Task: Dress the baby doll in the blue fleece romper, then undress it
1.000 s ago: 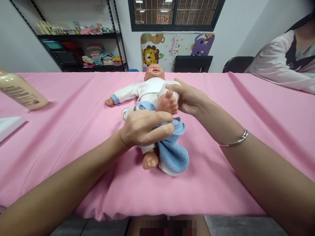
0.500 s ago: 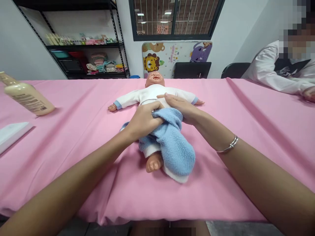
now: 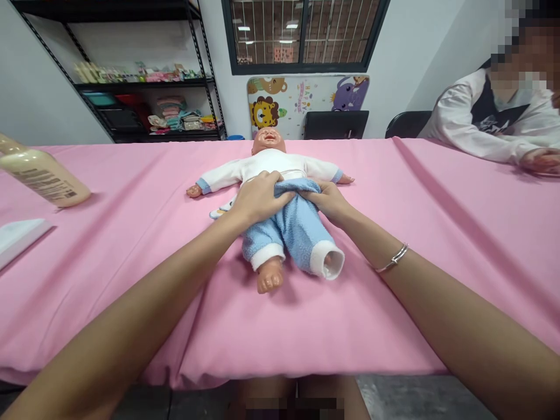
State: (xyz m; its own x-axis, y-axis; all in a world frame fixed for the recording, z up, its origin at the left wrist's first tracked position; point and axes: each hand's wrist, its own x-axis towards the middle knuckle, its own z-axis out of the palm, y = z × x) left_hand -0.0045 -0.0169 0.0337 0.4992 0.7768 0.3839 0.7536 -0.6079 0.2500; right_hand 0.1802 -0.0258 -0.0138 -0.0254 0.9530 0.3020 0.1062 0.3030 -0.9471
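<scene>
A baby doll [image 3: 273,158] in a white top with blue cuffs lies on its back, head away from me and arms spread. Blue fleece pants [image 3: 301,224] with white cuffs cover its legs. My left hand [image 3: 265,198] grips the waistband on the left side, thumb toward the middle. On the right side of the same waistband my right hand [image 3: 330,201] is closed, fingers partly hidden by the cloth. One doll foot [image 3: 270,276] sticks out of the left cuff. Inside the open right cuff [image 3: 328,261] the other foot is barely visible.
A pink cloth [image 3: 131,233] covers the table. On the left lie a tilted beige pump bottle [image 3: 46,175] and a white flat object [image 3: 21,239]. A person in a white sleeve [image 3: 468,128] sits at the far right. Shelves [image 3: 144,84] and a black monitor [image 3: 336,124] stand behind.
The waistband has been drawn up toward the doll's waist and the right pant leg has straightened, its cuff now open toward me. My right hand has gone from lying flat to gripping the waistband.
</scene>
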